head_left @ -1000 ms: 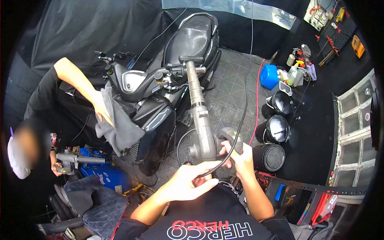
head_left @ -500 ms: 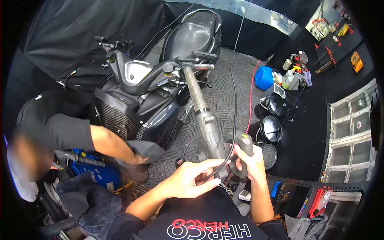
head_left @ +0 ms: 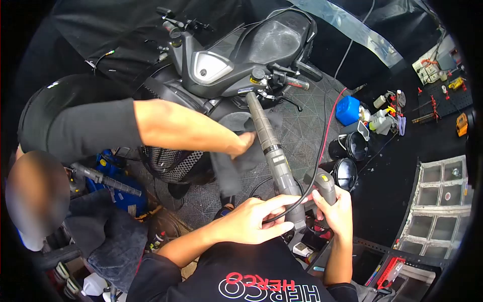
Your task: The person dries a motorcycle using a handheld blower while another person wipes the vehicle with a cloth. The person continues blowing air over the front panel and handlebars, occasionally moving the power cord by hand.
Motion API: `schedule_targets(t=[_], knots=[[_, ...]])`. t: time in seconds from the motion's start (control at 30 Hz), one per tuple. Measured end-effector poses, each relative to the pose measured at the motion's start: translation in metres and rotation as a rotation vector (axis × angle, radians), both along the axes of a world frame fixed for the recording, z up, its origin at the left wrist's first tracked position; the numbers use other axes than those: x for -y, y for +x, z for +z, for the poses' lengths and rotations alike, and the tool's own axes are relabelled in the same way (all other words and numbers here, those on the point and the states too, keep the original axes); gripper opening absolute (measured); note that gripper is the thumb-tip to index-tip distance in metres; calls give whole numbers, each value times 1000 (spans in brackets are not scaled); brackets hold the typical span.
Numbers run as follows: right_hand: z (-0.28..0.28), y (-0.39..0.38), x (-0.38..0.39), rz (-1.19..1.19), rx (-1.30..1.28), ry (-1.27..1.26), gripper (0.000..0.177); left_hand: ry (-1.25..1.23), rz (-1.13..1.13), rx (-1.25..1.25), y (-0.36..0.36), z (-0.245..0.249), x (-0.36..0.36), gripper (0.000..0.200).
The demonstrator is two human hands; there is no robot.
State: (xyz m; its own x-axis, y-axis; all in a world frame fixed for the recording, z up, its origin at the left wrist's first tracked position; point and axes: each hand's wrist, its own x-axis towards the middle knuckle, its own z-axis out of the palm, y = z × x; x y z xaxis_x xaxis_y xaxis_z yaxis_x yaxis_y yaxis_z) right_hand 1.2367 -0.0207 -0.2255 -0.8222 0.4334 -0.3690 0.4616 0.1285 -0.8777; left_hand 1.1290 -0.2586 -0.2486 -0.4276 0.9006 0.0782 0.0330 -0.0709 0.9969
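Note:
A long grey blower [head_left: 282, 168] points up and away, its nozzle near the handlebar of a black scooter [head_left: 201, 90]. My right hand [head_left: 334, 211] is wrapped round the blower's rear handle. Beside the blower's body, my left hand [head_left: 256, 221] is closed round a black cable [head_left: 322, 151] that loops over the blower. Another person's arm [head_left: 186, 126] reaches across the scooter's front from the left, with a dark grey cloth [head_left: 226, 168] under the hand.
Black buckets [head_left: 344, 172] and a blue jug [head_left: 348, 110] stand right of the scooter. A blue machine [head_left: 118, 189] and dark towels [head_left: 115, 251] are at the left. A dark cart [head_left: 362, 261] with tools is at the lower right. A red hose [head_left: 329, 123] crosses the mat.
The view has shifted, so the scooter appears farther right. The other person's arm has reached farther across with the cloth. My hands keep their hold on the blower and cable.

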Motion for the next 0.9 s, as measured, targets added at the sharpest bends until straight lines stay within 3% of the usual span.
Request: schedule_targets(t=[0.23, 0.5, 0.7, 0.9], knots=[[36, -15, 0, 76, 13, -25, 26, 62, -25, -5, -7, -2, 10, 65], [69, -63, 13, 199, 77, 223, 27, 53, -28, 41, -5, 0, 16, 74], [69, -88, 21, 289, 83, 300, 29, 183, -1, 144, -3, -2, 29, 61], [68, -97, 33, 295, 89, 346, 30, 155, 2, 172, -2, 4, 42, 55]])
